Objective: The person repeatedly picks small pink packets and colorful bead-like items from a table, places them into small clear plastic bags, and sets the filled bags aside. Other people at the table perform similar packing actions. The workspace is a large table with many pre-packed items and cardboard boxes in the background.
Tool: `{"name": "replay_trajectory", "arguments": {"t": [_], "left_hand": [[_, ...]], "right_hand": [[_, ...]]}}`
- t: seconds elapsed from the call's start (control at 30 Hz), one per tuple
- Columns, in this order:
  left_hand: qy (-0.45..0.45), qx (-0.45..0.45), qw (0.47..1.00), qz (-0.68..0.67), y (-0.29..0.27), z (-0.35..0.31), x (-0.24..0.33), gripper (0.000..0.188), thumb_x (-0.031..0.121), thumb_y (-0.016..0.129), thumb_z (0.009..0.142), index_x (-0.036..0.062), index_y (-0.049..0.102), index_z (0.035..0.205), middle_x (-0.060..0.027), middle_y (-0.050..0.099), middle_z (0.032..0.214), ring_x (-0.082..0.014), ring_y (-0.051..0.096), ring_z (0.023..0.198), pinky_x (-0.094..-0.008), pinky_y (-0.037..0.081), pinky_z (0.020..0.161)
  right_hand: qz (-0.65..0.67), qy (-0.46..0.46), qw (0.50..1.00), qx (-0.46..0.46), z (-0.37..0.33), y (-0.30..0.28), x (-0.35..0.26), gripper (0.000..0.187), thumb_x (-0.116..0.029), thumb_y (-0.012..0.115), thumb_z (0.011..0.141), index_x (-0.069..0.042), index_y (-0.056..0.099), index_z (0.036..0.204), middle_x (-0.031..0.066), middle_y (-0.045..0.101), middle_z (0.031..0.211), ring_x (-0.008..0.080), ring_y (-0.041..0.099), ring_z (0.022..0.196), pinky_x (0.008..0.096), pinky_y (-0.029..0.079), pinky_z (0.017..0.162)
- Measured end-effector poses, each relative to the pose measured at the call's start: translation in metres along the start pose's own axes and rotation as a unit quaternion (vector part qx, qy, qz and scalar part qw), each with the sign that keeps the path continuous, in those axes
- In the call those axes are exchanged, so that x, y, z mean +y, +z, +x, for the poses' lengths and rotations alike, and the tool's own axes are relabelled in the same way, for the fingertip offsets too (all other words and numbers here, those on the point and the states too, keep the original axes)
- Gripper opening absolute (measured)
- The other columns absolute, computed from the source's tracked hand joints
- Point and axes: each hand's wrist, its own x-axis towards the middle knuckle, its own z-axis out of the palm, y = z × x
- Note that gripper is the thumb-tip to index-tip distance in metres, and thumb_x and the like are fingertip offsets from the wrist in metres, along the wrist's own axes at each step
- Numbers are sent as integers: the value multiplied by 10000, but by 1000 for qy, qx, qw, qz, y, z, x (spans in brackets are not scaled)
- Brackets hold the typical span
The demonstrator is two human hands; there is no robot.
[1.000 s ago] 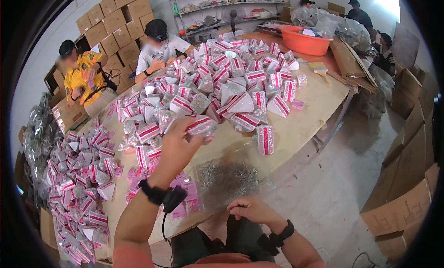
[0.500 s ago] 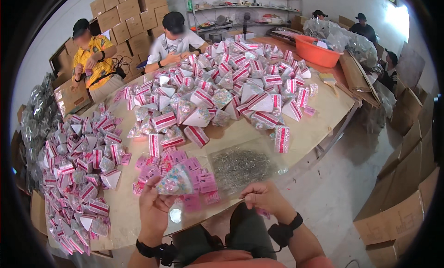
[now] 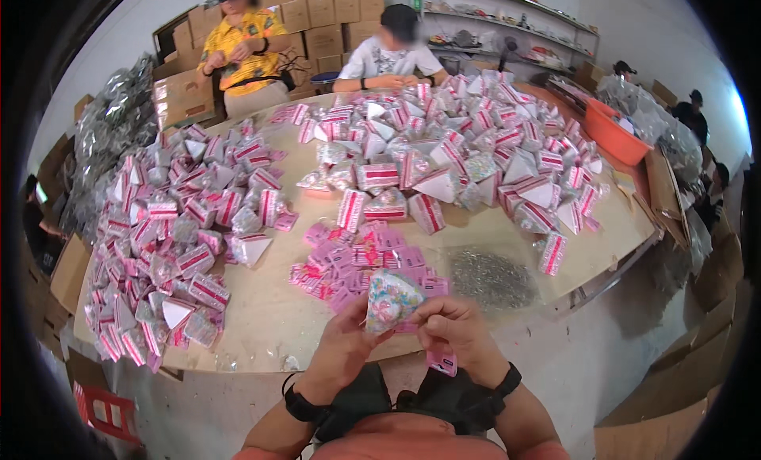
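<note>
My left hand (image 3: 346, 345) is closed around the lower left side of a clear, wedge-shaped pack (image 3: 394, 296) filled with pastel multicoloured pieces. Fingers of my right hand (image 3: 462, 333) pinch together at the pack's right edge, and a pink card tag (image 3: 441, 362) hangs under them. Whether a pin is also between those fingertips is too small to see. Just beyond the pack, loose pink cards (image 3: 349, 262) are spread on the table. To their right a heap of small metal pins (image 3: 493, 279) lies on a clear plastic sheet.
Similar wedge packs with pink-striped sides form a large pile (image 3: 444, 155) across the table (image 3: 273, 321) and another pile (image 3: 170, 246) at left. An orange tub (image 3: 614, 135) stands far right. Two people work at the far side. Cardboard boxes (image 3: 666, 412) line the right; a red stool (image 3: 107, 412) stands lower left.
My hands have come together: the left brought the wedge pack rightward, and the right now meets its edge with the pink tag. The whole view has swung to the left.
</note>
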Motion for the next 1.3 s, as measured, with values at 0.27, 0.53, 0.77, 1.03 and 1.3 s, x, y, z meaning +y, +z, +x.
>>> {"name": "replay_trajectory", "arguments": {"t": [0.27,0.53,0.77,1.03,1.3], "left_hand": [[50,51,997,-22,-23,-12,11,593,112,673,725,30,372,1229,-88,506,1161,-193,519,1044,-361,426,890],[206,172,962,59,-26,-23,16,592,37,654,730,2,325,1220,-95,472,1147,-166,482,1051,-307,386,922],[260,188,944,79,-28,-26,16,653,28,674,731,0,278,1249,-110,421,1194,-182,449,1088,-324,379,939],[287,189,931,123,-26,-25,13,689,43,686,727,3,251,1260,-119,393,1211,-199,427,1117,-339,354,965],[316,206,909,178,-26,-24,8,710,3,680,702,7,249,1266,-115,394,1208,-199,426,1118,-337,348,961]], "right_hand": [[-157,-17,987,-14,30,35,3,139,-82,577,828,13,613,923,22,586,739,66,531,592,183,393,508],[-390,-130,911,-12,35,80,4,131,-62,564,813,20,594,911,65,593,713,103,554,628,244,428,553],[-462,-211,861,-5,37,93,7,127,-36,563,792,19,611,896,76,598,703,109,537,596,245,428,546],[-489,-207,848,-8,37,92,4,115,-67,552,799,-7,580,893,146,582,750,270,581,651,319,445,577],[-512,-202,835,5,33,92,3,114,-56,534,799,0,582,886,151,592,758,288,585,682,329,450,593]]}}
